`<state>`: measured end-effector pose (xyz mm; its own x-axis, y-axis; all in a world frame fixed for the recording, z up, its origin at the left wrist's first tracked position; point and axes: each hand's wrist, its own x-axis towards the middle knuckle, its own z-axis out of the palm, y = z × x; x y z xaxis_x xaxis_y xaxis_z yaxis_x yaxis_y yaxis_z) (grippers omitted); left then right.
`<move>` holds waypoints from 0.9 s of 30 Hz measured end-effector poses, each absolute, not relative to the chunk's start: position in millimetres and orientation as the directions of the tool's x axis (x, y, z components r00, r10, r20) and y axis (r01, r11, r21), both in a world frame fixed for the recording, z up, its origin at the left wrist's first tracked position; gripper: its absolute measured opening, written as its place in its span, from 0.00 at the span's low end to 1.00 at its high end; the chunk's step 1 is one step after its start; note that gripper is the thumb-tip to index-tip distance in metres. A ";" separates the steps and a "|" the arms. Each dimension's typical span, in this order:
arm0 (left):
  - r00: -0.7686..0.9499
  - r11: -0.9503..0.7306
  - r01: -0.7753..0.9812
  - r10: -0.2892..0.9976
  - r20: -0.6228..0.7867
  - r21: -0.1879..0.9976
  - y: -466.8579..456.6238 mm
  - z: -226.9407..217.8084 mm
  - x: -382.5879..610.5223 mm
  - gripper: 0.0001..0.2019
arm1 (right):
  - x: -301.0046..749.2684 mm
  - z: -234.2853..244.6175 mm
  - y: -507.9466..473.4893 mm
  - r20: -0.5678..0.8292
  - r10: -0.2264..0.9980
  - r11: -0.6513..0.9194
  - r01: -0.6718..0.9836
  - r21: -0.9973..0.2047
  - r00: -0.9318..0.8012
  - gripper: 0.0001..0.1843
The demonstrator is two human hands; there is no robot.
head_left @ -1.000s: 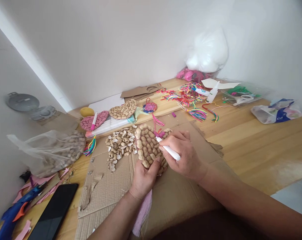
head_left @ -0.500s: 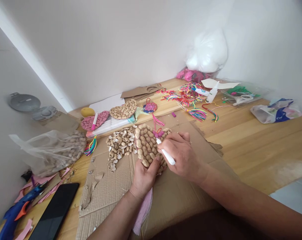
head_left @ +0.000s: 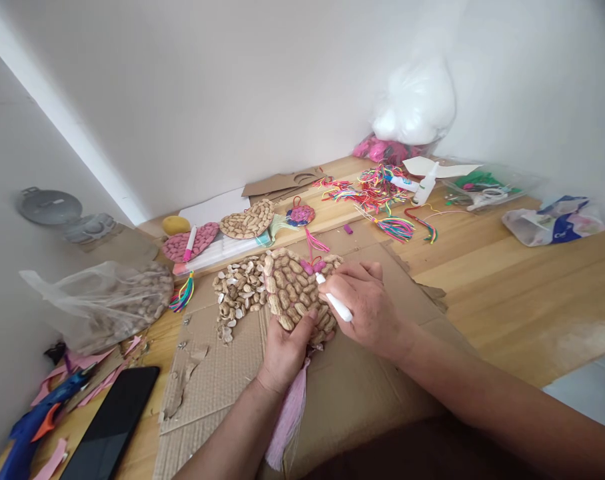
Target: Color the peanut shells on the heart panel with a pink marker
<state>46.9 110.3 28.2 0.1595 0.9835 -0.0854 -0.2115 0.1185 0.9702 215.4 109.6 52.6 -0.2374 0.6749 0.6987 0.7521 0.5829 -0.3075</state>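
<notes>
My left hand (head_left: 288, 350) grips the lower edge of a heart-shaped peanut-shell ornament (head_left: 289, 283), thumb on its front. A few shells at its top notch are coloured pink, and a red cord loop shows there. From its bottom hangs a pale pink tassel (head_left: 289, 420). My right hand (head_left: 367, 307) is closed round a white marker (head_left: 337, 301), whose tip points at the shells just below the pink patch. Part of the ornament's right side is hidden by the right hand. Both hands are above a cardboard sheet (head_left: 217, 380).
Loose peanut shells (head_left: 239, 290) lie left of the ornament. Behind are a pink heart (head_left: 202, 240) with a marker on it, a plain shell heart (head_left: 247, 220) and coloured threads (head_left: 382, 190). A phone (head_left: 112, 420), a glue gun (head_left: 42, 413) and a bag of peanuts (head_left: 122, 300) are at left.
The ornament has turned slightly and shifted a little left in my left hand, and more of the tassel shows. The marker tip remains near the pink shells.
</notes>
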 end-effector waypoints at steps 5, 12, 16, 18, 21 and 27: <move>0.185 0.138 -0.231 0.978 -0.096 0.963 110.7 21.3 44.4 0.18 | 216.9 50.2 111.9 0.724 0.641 0.637 0.704 -0.314 -0.256 0.06; 0.223 0.180 -0.317 0.969 -0.111 0.931 112.9 20.2 45.2 0.19 | 218.5 51.5 112.9 0.716 0.666 0.592 0.733 -0.336 -0.209 0.04; 0.244 0.204 -0.343 0.962 -0.123 0.917 112.5 19.8 45.2 0.17 | 218.6 50.8 113.6 0.724 0.640 0.643 0.696 -0.320 -0.257 0.07; 0.255 0.213 -0.359 0.959 -0.125 0.909 112.0 19.3 45.1 0.16 | 218.0 50.4 113.6 0.719 0.644 0.640 0.700 -0.317 -0.263 0.07; 0.266 0.229 -0.397 0.956 -0.128 0.889 111.8 18.0 44.9 0.17 | 217.2 51.3 113.0 0.727 0.642 0.624 0.716 -0.312 -0.243 0.07; 0.307 0.250 -0.426 0.944 -0.121 0.869 113.4 14.0 43.5 0.19 | 218.5 55.0 111.8 0.744 0.638 0.619 0.706 -0.344 -0.197 0.05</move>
